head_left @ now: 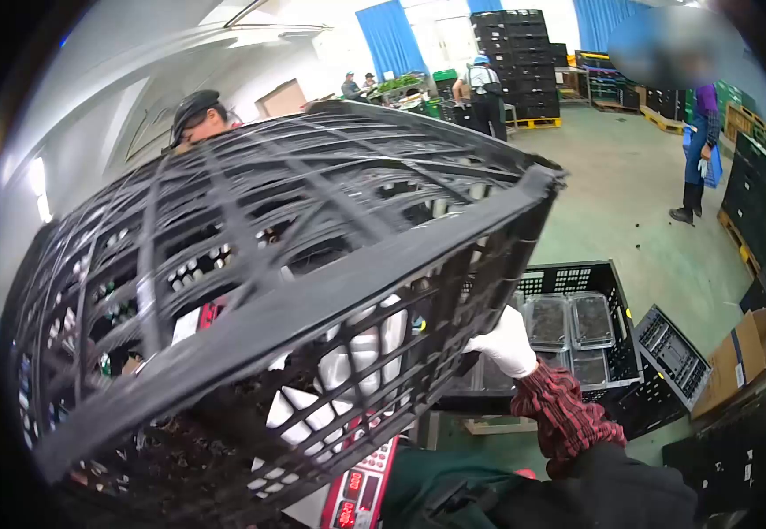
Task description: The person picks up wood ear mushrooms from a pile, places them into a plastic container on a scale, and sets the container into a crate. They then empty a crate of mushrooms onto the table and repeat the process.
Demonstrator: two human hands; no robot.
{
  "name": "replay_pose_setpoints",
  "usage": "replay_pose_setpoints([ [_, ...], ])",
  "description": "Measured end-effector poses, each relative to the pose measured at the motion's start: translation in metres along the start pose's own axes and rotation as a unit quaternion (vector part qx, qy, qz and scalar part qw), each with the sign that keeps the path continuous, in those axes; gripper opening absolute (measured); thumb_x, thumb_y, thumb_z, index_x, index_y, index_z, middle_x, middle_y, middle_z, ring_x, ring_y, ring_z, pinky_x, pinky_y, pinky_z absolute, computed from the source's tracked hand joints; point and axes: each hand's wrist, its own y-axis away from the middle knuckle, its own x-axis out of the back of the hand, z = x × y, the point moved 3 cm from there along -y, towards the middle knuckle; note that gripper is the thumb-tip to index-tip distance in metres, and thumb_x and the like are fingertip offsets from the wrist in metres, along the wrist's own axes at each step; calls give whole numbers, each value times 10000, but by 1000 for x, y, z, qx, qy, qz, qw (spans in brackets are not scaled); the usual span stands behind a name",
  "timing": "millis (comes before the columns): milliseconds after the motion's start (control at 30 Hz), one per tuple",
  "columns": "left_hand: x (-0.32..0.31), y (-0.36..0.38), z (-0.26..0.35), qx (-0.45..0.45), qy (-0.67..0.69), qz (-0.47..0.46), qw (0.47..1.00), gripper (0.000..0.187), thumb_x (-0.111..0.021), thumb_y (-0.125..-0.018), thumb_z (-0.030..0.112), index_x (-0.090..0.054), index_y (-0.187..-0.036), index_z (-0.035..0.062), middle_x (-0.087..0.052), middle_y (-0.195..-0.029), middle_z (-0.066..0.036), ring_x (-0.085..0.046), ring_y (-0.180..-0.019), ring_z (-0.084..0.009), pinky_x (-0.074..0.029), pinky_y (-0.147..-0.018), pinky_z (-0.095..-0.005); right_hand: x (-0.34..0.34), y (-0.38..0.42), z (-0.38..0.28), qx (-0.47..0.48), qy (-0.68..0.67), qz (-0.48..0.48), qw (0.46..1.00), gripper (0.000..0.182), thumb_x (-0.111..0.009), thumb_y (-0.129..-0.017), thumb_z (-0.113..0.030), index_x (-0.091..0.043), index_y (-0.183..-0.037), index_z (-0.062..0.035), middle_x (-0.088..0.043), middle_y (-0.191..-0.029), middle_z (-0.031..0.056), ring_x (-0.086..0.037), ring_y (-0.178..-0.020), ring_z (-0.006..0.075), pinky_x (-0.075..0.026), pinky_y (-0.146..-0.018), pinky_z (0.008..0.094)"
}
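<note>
A black slatted plastic crate (312,304) is tipped up at a slant close in front of me and fills most of the left and middle of the view. My right hand (508,342), in a white glove with a checked red sleeve behind it, is closed on the crate's right side; its fingertips are partly hidden. My left hand does not show. Beneath the crate is a red digital scale (367,480) with lit red numbers. White shapes show through the slats, too broken up to name.
Right of my hand, another black crate (623,331) holds several clear plastic boxes (549,319). An open cardboard box (758,353) stands farther right. A capped person (200,119) is behind the tilted crate. Another person (699,150) stands back right, near stacked crates (758,198).
</note>
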Motion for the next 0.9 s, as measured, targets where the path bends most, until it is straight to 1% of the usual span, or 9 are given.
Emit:
replay_pose_setpoints([
  [33, -36, -13, 27, -20, -43, -41, 998, 439, -688, -834, 194, -547, -1188, -25, -587, -1146, -178, -535, -1088, -330, -428, -960, -403, 20, 0, 6, -1, -25, 43, 999, 436, -791, -599, -20, -594, -986, 11, -652, -843, 38, -596, -759, 109, -504, -695, 272],
  [67, -77, -26, 68, 156, 231, -107, 954, 416, -583, -887, 209, -518, -1215, -38, -583, -1154, -180, -567, -1031, -278, -459, -917, -379, 42, 1, 11, -1, -13, 74, 997, 404, -776, -606, -18, -594, -966, 10, -649, -835, 36, -596, -749, 112, -505, -691, 276],
  [100, -117, -31, 125, 316, 479, -164, 802, 410, -477, -939, 223, -489, -1243, -51, -579, -1163, -182, -598, -974, -225, -491, -875, -356, 66, 2, 16, -2, 0, 104, 995, 372, -761, -614, -16, -595, -945, 9, -647, -828, 35, -595, -739, 114, -506, -687, 280],
  [167, -176, -30, 204, 361, 476, -124, 793, 394, -523, -927, 208, -509, -1228, -46, -600, -1072, -129, -598, -923, -189, -484, -831, -333, 109, 3, 26, -7, -7, 163, 987, 322, -733, -619, -16, -596, -910, 1, -642, -824, 37, -593, -733, 118, -505, -681, 280],
  [367, -321, 33, 307, 266, 381, -243, 851, 292, -551, -933, 201, -550, -1105, -36, -600, -936, -56, -553, -832, -109, -435, -793, -253, 211, 16, -7, 80, 8, 306, 949, 326, -667, -722, -32, -568, -1032, -13, -619, -938, 26, -567, -832, 112, -467, -747, 255],
  [500, -380, 87, 398, 274, 469, -414, 731, 281, -572, -906, 217, -615, -1028, -33, -620, -925, -52, -525, -808, -147, -418, -760, -288, 291, 26, -15, 73, 167, 407, 895, 227, -664, -777, -147, -600, -943, -7, -608, -837, 26, -516, -760, 108, -447, -702, 283],
  [633, -433, 177, 441, 303, 453, -458, 703, 361, -594, -893, 253, -605, -1045, -74, -632, -954, -110, -550, -896, -198, -426, -826, -312, 348, 42, -50, 47, 304, 430, 849, 252, -687, -788, -210, -609, -865, 16, -609, -755, 91, -521, -678, 153, -443, -653, 313],
  [800, -443, 258, 494, 433, 559, -481, 518, 367, -578, -908, 234, -589, -1148, -44, -630, -1052, -88, -550, -936, -136, -438, -834, -271, 395, 41, -81, 11, 447, 422, 789, 318, -693, -795, -286, -611, -807, 21, -600, -739, 140, -546, -668, 217, -439, -642, 345],
  [900, -430, 250, 524, 377, 591, -517, 491, 396, -563, -912, 182, -523, -1254, -14, -612, -1126, -88, -556, -989, -160, -430, -885, -284, 427, 37, -65, -8, 384, 419, 823, 327, -685, -799, -300, -612, -800, 19, -601, -740, 153, -559, -680, 230, -442, -649, 350],
])
